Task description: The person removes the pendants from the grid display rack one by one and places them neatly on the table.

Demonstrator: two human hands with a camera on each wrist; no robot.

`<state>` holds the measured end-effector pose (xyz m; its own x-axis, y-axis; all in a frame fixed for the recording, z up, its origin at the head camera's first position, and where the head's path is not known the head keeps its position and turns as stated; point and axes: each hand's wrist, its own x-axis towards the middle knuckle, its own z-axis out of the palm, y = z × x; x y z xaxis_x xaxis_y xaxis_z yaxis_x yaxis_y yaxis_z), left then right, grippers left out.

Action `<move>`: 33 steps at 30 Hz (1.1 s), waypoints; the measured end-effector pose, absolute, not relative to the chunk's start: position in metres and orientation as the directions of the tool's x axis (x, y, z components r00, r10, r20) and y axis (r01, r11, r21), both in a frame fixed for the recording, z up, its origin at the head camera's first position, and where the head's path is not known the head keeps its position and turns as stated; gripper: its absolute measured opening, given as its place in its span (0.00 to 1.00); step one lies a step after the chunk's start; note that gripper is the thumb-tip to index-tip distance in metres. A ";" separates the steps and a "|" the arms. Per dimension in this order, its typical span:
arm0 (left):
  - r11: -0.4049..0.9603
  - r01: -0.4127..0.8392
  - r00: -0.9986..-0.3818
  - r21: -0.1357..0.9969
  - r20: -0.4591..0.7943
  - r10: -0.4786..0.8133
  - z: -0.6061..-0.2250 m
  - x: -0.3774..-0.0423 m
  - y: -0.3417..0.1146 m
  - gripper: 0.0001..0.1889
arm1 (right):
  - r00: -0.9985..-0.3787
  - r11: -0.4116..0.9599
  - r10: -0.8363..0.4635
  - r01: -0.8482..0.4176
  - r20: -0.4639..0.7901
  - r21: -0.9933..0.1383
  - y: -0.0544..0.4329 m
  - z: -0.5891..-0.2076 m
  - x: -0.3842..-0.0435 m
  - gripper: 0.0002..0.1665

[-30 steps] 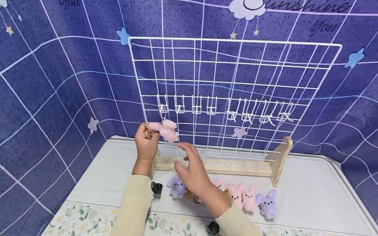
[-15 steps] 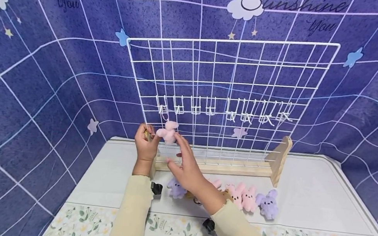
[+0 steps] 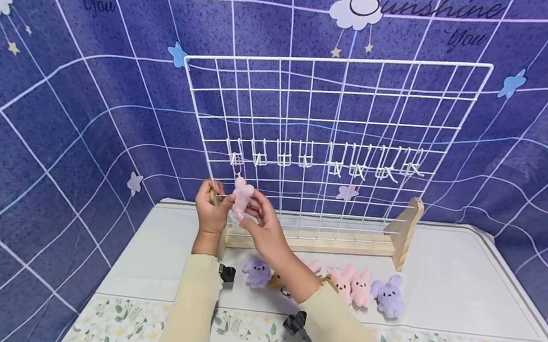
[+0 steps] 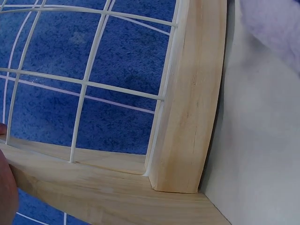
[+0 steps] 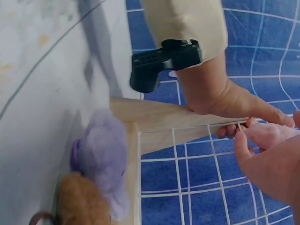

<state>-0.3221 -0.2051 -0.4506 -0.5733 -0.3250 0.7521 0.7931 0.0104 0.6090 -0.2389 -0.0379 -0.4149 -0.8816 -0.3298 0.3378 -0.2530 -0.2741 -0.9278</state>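
A pink plush keychain (image 3: 243, 194) hangs by its strap at the leftmost hook (image 3: 236, 159) of a white wire grid rack (image 3: 317, 237). My right hand (image 3: 269, 232) holds the plush from the right, thumb low on it and fingers behind. At the rack's left side, my left hand (image 3: 211, 214) grips the wooden end piece, its thumb close to the plush. The right wrist view shows part of the pink plush (image 5: 268, 135) between both hands. Only a sliver of the left hand (image 4: 6, 192) enters the left wrist view, beside the wooden base (image 4: 93, 187).
More hooks (image 3: 335, 167) line the same grid row to the right. In front of the rack lie purple plush toys (image 3: 390, 298), pink ones (image 3: 361, 288) and a brown one (image 5: 82, 201), partly behind the right forearm. A patterned purple cloth (image 3: 85, 87) backs the table.
The right hand has moved up and left and taken hold of the pink plush, which has turned from sideways to nearly upright. The left hand has kept its place.
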 end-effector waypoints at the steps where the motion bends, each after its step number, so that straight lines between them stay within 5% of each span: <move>1: 0.012 0.794 -0.572 0.608 0.753 -0.325 -0.451 -0.322 -0.205 0.54 | -0.890 -0.298 -0.321 -0.229 0.323 -0.927 -0.040 -0.414 -0.240 0.40; 14: 0.038 0.806 -0.546 0.590 0.767 -0.336 -0.454 -0.321 -0.204 0.48 | -0.935 -0.432 -0.300 -0.041 0.186 -0.901 -0.056 -0.406 -0.251 0.28; 22: 0.073 0.789 -0.551 0.610 0.755 -0.355 -0.451 -0.319 -0.203 0.20 | -0.924 -0.451 -0.351 0.021 0.155 -0.892 -0.053 -0.402 -0.248 0.30; 33: 0.140 0.756 -0.554 0.639 0.740 -0.383 -0.449 -0.323 -0.203 0.17 | -0.924 -0.470 -0.354 0.046 0.141 -0.882 -0.045 -0.401 -0.248 0.32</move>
<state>-0.3225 -0.2030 -0.4488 -0.5538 -0.3826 0.7395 0.7564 0.1401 0.6390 -0.2477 -0.0449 -0.4007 -0.9245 -0.3544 0.1407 0.0459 -0.4696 -0.8817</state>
